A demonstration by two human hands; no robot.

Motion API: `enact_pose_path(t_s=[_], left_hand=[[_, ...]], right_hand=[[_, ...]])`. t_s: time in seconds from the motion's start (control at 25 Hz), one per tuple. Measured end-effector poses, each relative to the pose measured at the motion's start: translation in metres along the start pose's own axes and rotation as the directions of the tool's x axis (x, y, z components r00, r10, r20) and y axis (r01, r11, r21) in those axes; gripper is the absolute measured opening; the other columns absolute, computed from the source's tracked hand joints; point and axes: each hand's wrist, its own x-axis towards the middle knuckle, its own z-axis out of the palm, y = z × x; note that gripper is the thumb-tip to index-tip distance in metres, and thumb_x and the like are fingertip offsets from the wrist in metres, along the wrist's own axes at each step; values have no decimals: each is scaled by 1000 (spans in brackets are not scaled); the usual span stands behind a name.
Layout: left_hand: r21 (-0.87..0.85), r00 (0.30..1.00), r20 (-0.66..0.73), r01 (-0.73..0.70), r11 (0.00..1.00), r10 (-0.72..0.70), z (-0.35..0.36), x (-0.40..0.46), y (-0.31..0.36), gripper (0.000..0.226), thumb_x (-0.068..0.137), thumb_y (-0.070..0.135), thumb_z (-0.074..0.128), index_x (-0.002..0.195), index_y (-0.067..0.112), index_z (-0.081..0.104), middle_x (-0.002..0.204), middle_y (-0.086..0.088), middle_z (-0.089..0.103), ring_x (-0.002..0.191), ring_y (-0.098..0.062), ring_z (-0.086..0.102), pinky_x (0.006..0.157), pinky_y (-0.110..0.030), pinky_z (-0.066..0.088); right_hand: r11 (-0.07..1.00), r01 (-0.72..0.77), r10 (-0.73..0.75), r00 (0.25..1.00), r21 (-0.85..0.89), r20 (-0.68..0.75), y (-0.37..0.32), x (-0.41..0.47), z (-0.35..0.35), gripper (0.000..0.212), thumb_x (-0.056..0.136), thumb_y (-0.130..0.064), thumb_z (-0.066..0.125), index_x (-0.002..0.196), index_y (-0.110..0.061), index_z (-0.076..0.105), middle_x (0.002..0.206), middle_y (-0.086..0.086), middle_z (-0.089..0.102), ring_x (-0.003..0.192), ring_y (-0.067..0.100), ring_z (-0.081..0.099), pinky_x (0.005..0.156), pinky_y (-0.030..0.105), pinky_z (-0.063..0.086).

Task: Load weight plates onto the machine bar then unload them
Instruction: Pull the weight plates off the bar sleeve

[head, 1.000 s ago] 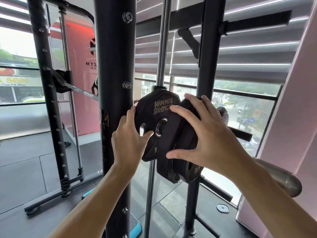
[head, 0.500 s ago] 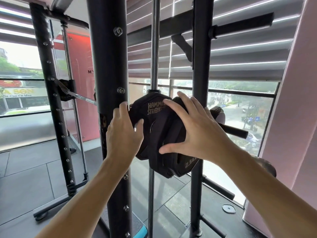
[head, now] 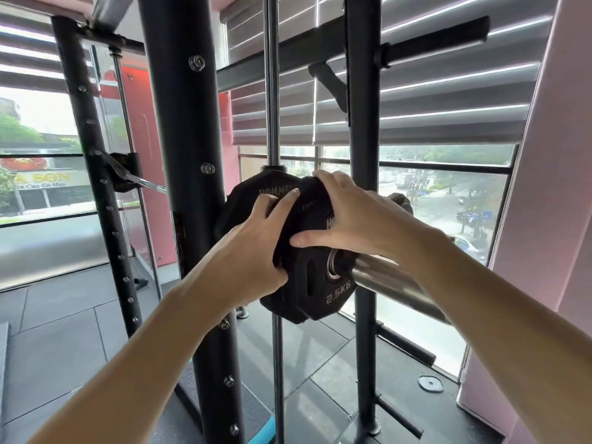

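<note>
Black weight plates sit on the steel sleeve of the machine bar (head: 394,282), which points toward me at the right. The outermost plate (head: 315,283) is marked 2.5KG and has its hub ring around the sleeve. A larger plate (head: 256,192) sits behind it, closer to the rack. My left hand (head: 256,248) grips the left edge of the 2.5KG plate, fingers curled over its rim. My right hand (head: 352,216) clasps the top of the same plate, thumb on its face.
A thick black upright (head: 189,187) stands just left of the plates. A chrome guide rod (head: 274,91) and a second black post (head: 362,123) with storage pegs (head: 435,40) rise behind. A window and blinds lie beyond. A small disc (head: 431,383) lies on the floor.
The view has moved closer and to the right. My left hand shifted from the rear plate onto the 2.5KG plate's left edge. My right hand moved up to its top rim.
</note>
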Motion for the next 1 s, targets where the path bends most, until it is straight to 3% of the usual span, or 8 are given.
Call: enact_pose_path(t_s=[0.16, 0.28, 0.48, 0.8, 0.92, 1.0], left_hand=[[104, 997, 61, 31, 994, -38, 2, 0, 1, 137, 61, 19, 91, 155, 39, -6, 146, 7, 20, 87, -24, 63, 79, -36, 56], [136, 996, 76, 45, 990, -56, 5, 1, 5, 151, 55, 19, 96, 153, 43, -15, 147, 5, 19, 87, -25, 63, 82, -35, 56], [154, 995, 62, 62, 986, -72, 4, 3, 7, 153, 51, 18, 97, 155, 43, -13, 147, 2, 19, 91, -24, 64, 83, -30, 53], [122, 998, -19, 55, 991, -53, 12, 0, -2, 141, 61, 16, 92, 157, 40, -9, 149, -2, 21, 98, -24, 63, 87, -34, 54], [75, 997, -72, 35, 997, -29, 20, -1, -11, 136, 65, 11, 89, 158, 37, -6, 159, 0, 12, 121, -23, 57, 90, -30, 54], [63, 993, -120, 13, 998, -6, 25, 1, -18, 135, 65, 8, 89, 158, 35, -5, 166, 7, -3, 149, -23, 29, 107, -32, 46]], right_hand=[[1000, 16, -16, 1000, -23, 0, -3, 2, 0, 117, 62, -90, 60, 153, -33, 11, 157, 3, 29, 127, 29, 53, 97, 43, 48], [998, 22, -22, 1000, -57, -9, -6, 2, -1, 117, 65, -87, 61, 153, -29, 12, 156, 6, 30, 126, 31, 54, 91, 38, 46], [998, 32, -34, 998, -50, -46, -13, 7, -2, 109, 66, -82, 66, 146, -22, 22, 141, 10, 41, 111, 31, 58, 76, 32, 42], [998, 44, -47, 997, -53, -58, -21, 17, 1, 110, 64, -79, 70, 145, -20, 25, 137, 11, 42, 113, 33, 57, 77, 32, 45], [999, 38, -41, 997, -37, -72, -22, 25, 3, 109, 63, -79, 71, 146, -22, 27, 139, 9, 43, 115, 31, 57, 81, 35, 49], [999, 35, -36, 997, -5, -65, -22, 31, 4, 108, 62, -77, 74, 145, -23, 30, 138, 8, 44, 114, 29, 56, 81, 34, 48]])
